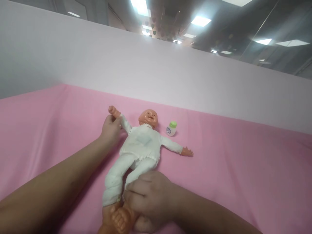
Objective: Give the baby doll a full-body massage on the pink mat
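Observation:
A baby doll with a white cloth body lies on its back, its head pointing away from me. My left hand is closed around the doll's raised arm, just below its plastic hand. Lower down, my right hand wraps around the doll's lower leg near the foot, with its fingers curled and partly hiding the leg. The doll's plastic feet come close together at the bottom edge. Its other arm stretches out to the side, untouched.
A small bottle with a green cap stands beside the doll's head. Pink cloth covers the surface, with some folds. Behind it rises a white wall, topped by glass with reflected ceiling lights.

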The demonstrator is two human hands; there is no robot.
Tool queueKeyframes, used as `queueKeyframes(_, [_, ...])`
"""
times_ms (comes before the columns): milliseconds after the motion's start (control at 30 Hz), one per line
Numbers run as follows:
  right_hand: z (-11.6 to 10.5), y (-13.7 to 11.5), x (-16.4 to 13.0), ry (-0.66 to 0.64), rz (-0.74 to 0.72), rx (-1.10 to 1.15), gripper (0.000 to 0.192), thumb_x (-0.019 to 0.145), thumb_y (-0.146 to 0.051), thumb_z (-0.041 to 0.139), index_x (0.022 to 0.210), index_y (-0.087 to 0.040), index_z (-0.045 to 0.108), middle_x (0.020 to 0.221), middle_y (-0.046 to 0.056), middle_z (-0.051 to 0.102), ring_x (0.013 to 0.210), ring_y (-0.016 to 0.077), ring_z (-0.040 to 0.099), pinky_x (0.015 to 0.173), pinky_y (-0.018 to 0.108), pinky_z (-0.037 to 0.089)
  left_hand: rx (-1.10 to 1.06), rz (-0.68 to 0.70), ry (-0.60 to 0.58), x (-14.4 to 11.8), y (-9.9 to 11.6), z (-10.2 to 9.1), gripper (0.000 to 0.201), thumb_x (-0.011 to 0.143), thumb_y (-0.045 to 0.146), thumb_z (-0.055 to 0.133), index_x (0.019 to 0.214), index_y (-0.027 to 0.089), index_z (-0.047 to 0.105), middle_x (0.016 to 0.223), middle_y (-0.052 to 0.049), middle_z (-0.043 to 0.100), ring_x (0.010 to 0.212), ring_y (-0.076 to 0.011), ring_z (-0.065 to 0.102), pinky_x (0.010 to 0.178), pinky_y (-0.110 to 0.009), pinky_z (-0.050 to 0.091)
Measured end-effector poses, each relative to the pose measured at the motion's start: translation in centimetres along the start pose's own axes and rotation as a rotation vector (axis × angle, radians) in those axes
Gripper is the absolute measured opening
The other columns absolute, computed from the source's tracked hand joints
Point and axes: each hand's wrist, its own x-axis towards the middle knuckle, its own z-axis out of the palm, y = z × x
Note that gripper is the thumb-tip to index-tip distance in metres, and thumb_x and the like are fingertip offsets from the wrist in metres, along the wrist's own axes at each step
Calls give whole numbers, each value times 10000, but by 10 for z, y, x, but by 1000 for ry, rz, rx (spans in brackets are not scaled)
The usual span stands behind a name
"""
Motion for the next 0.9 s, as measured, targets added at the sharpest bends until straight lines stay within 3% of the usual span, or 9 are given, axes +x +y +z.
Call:
queueKeyframes(100, [-16, 2, 4, 246, 37, -3, 305, 829, -322, 572, 1075, -146, 608, 951, 68, 714, 768, 160, 662, 651, 296, 520, 355, 314, -133, -17, 8, 5, 304, 894, 399, 613, 1146, 229, 608, 1124, -71, 704, 993, -251, 683, 881, -406, 566])
queueKeyframes(200, [-29, 12, -1, 388, 139, -84, 394, 829, -278, 612, 1195, -135, 590, 1142, 138, 709, 936, 216, 695, 774, 349, 566, 657, 656, -363, -31, 12, 11, 384, 902, 349, 596, 1264, 225, 627, 1261, -87, 685, 1138, -278, 641, 1010, -442, 512])
queueKeyframes(300, [-35, 29, -13, 392, 304, -206, 449, 817, -245, 637, 1250, -141, 577, 1267, 180, 663, 1058, 279, 675, 867, 427, 578, 808, 882, -520, -36, 11, 16, 415, 920, 245, 526, 1318, 216, 639, 1334, -99, 662, 1241, -279, 598, 1061, -450, 483])
queueKeyframes(400, [-34, 45, -21, 342, 470, -322, 410, 828, -217, 627, 1233, -160, 592, 1332, 197, 626, 1109, 316, 652, 884, 481, 579, 885, 974, -598, -36, 12, 16, 491, 901, 131, 455, 1348, 217, 637, 1339, -101, 669, 1249, -275, 602, 1039, -468, 495])
queueKeyframes(500, [-35, 51, -22, 250, 522, -299, 381, 819, -251, 663, 1190, -184, 608, 1302, 172, 645, 1081, 317, 649, 882, 501, 578, 934, 987, -643, -36, 16, 13, 562, 854, 102, 468, 1377, 237, 623, 1357, -88, 666, 1268, -279, 592, 1046, -487, 484])
queueKeyframes(600, [-39, 46, -18, 167, 511, -261, 502, 779, -376, 746, 1215, -177, 599, 1287, 172, 657, 1105, 346, 620, 917, 544, 557, 936, 939, -668, -37, 19, 10, 538, 865, 184, 520, 1390, 250, 613, 1392, -74, 648, 1287, -278, 579, 1092, -488, 444])
queueKeyframes(700, [-43, 41, -13, 182, 472, -284, 545, 764, -392, 758, 1237, -179, 593, 1267, 164, 673, 1217, 380, 568, 1001, 596, 505, 860, 858, -643, -38, 19, 11, 455, 914, 311, 539, 1356, 256, 632, 1369, -63, 664, 1279, -280, 582, 1104, -477, 425])
queueKeyframes(800, [-46, 35, -10, 286, 346, -253, 486, 777, -283, 708, 1235, -175, 588, 1216, 141, 691, 1225, 323, 592, 1038, 526, 505, 725, 694, -552, -34, 15, 11, 420, 927, 408, 555, 1309, 258, 649, 1302, -55, 699, 1198, -273, 626, 1050, -436, 462])
queueKeyframes(900, [-45, 25, -5, 348, 208, -181, 362, 773, -296, 690, 1108, -179, 619, 1077, 108, 711, 995, 256, 663, 870, 431, 562, 563, 438, -370, -23, 7, 8, 436, 922, 493, 563, 1279, 254, 633, 1172, -56, 735, 1029, -257, 682, 909, -393, 527])
